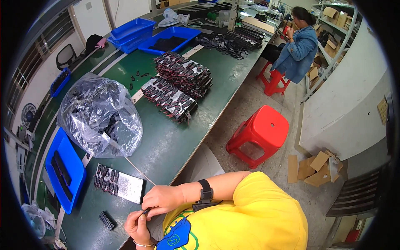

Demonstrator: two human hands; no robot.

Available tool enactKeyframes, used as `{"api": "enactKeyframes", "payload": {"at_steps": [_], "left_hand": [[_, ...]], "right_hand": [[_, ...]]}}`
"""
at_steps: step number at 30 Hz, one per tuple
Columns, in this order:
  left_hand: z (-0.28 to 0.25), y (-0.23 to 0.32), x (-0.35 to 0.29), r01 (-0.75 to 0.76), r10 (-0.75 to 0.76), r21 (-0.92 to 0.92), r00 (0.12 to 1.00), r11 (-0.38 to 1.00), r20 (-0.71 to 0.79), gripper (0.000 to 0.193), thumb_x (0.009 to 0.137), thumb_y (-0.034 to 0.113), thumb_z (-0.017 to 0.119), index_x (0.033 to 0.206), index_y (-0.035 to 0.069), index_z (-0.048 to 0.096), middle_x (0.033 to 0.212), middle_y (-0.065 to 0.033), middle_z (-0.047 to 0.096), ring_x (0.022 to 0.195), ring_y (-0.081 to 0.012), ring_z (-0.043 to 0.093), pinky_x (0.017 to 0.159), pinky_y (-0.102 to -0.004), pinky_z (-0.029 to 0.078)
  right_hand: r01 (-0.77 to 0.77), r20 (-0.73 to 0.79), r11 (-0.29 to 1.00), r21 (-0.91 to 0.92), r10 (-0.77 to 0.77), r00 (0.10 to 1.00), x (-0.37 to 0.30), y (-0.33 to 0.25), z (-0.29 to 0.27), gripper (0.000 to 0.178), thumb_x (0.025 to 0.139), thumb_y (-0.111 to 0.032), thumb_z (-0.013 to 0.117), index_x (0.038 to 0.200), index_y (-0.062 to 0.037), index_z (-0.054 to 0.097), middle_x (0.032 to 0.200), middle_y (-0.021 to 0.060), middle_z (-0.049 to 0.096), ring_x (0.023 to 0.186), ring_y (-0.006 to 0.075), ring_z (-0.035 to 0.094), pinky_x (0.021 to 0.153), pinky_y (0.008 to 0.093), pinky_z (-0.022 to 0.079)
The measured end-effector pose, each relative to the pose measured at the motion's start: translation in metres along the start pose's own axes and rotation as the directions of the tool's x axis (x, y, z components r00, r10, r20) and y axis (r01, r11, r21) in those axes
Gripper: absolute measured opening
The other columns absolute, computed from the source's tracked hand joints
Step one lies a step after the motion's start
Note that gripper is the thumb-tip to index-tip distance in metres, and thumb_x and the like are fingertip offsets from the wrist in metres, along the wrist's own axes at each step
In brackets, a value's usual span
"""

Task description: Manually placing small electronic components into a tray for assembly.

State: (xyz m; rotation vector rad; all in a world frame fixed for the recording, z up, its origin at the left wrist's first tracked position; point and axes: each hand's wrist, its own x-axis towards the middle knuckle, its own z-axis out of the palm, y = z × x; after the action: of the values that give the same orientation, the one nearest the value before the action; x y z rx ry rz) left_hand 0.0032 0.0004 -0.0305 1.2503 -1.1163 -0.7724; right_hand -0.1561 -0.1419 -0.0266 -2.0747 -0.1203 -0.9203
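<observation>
My left hand (138, 227), with a bracelet at its wrist, pinches a small black part (146, 211) at the table's near edge. Closed on the same part is my right hand (163, 198), with a black watch on its wrist. The fingers hide most of the part, so its kind is unclear. Just beyond my hands lies a white board (131, 187) with rows of small black pieces (106, 179) on its left half. A short black ribbed strip (107, 221) rests on the table left of my left hand.
On the green table (162, 143) stand a blue tray (79, 175) with dark strips, a clear plastic bag (100, 116) of black parts, and stacked boards (179, 79) of black pieces with red wires. A red stool (266, 129) stands on the floor; another person (298, 50) sits farther back.
</observation>
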Motion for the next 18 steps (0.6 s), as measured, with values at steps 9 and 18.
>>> {"api": "enactKeyframes", "payload": {"at_steps": [9,18], "left_hand": [[0.002,0.018,0.002,0.022,-0.026,0.226,0.999,0.974,0.018,0.008,0.081,-0.001,0.064,0.089,-0.003,0.066,0.077,-0.0122,0.066,0.067,-0.0177,0.063,0.061,-0.0273,0.050],[0.006,0.020,0.004,-0.146,0.133,0.265,0.989,0.953,0.066,0.011,0.080,0.001,0.067,0.091,0.001,0.067,0.081,-0.0109,0.067,0.072,-0.0238,0.065,0.064,-0.0309,0.052]], "right_hand": [[0.014,0.041,0.995,-0.100,-0.010,0.999,0.005,0.002,0.006,0.015,0.080,-0.013,0.066,0.087,-0.0024,0.059,0.077,0.0109,0.058,0.070,0.0306,0.060,0.059,0.0405,0.048],[-0.004,0.082,0.997,-0.071,0.010,0.997,0.009,-0.003,0.000,0.021,0.070,-0.010,0.075,0.084,-0.0031,0.060,0.069,0.0105,0.059,0.061,0.0292,0.060,0.053,0.0378,0.047]]}}
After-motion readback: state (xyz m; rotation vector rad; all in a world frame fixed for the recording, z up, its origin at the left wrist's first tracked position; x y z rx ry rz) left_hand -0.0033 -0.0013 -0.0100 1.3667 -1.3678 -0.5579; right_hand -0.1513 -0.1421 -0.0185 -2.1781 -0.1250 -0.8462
